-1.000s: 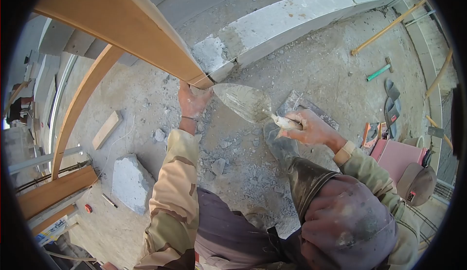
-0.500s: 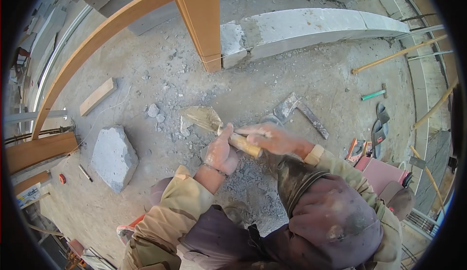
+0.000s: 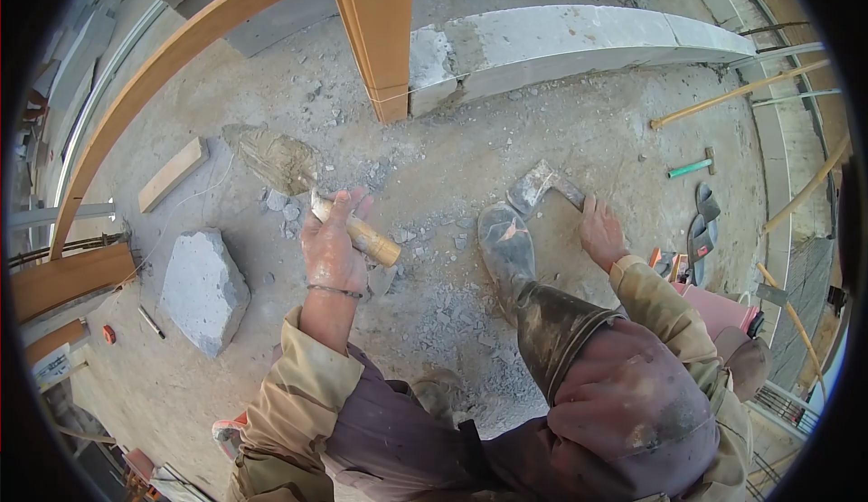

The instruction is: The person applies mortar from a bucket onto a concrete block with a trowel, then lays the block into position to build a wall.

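My left hand (image 3: 336, 242) is closed round the wooden handle of a trowel (image 3: 372, 242), left of centre. The trowel's blade (image 3: 276, 159), coated in grey-brown mortar, points to the upper left over the floor. Over on the right, my right hand (image 3: 604, 231) is closed on the handle end of a hatchet (image 3: 535, 184) with a broad, dusty metal head. That head is close to the toe of my grey boot (image 3: 506, 240). My fingers partly hide the hatchet's handle.
A pale broken block (image 3: 206, 290) and a short wooden piece (image 3: 174, 175) lie at left. Rubble (image 3: 461, 330) covers the floor between my legs. Ahead are a wooden post (image 3: 375, 41) and a low block wall (image 3: 579, 37). Slippers (image 3: 702, 231) and a green-handled hammer (image 3: 692, 168) are at right.
My left hand has moved left with the trowel, whose blade now lies farther to the upper left. My right hand has left the trowel and moved right onto the hatchet's handle.
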Available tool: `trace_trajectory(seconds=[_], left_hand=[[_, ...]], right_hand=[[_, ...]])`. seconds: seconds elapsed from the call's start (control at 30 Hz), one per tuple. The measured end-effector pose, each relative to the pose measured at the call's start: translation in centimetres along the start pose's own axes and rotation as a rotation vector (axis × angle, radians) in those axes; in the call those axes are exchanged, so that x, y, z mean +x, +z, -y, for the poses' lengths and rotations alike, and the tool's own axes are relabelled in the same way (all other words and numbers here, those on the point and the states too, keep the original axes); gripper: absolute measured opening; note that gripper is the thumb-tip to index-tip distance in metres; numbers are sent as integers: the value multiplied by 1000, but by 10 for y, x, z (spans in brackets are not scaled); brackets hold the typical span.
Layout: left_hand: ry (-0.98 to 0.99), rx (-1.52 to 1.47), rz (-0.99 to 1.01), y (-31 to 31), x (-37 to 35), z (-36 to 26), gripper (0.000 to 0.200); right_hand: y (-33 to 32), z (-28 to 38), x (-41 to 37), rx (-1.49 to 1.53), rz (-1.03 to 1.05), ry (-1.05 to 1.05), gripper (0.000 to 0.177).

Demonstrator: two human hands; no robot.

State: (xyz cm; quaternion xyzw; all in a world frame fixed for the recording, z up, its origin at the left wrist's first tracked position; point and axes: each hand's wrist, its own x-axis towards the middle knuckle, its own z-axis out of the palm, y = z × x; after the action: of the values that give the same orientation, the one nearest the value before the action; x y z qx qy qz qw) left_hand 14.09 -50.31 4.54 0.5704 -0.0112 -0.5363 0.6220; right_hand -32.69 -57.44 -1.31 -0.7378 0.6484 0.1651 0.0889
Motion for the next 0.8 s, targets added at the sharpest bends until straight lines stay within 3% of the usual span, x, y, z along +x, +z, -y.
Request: trace_trajectory(seconds=[0.07,0.1,0.17,0.2,0.23,0.3,0.43,0.53,0.67,0.73,0.8], left_hand=[[7,2,-13,-2,7,1,27],[-25,-19,-27,-2,9,0,30],[-54,-44,-36,2,11,-4,32],[-75,-57,-31,7,8,-8,34],[-94,-73,-30,11,7,-10,35],[-94,-112,-37,13,13,-7,35],[-100,-166,-81,29,13,-13,27],[-84,-170,-69,29,15,-10,27],[-111,-113,-77,26,12,-17,28],[-99,-125,-97,15,21,-10,30],[-94,-128,-87,16,21,-15,30]], right_hand=[[-40,14,-9,194,176,27,35],[-41,19,-19,193,175,25,35],[-41,27,-43,420,18,-194,28],[-94,57,-49,704,291,-102,25],[-115,78,-43,696,289,-106,25],[-143,112,-26,847,91,-208,22],[-222,167,46,654,-299,-377,23],[-272,205,42,745,-398,-270,26],[-219,213,70,642,-405,-260,30],[-167,197,100,402,-227,-402,33],[-186,194,100,419,-241,-436,32]])
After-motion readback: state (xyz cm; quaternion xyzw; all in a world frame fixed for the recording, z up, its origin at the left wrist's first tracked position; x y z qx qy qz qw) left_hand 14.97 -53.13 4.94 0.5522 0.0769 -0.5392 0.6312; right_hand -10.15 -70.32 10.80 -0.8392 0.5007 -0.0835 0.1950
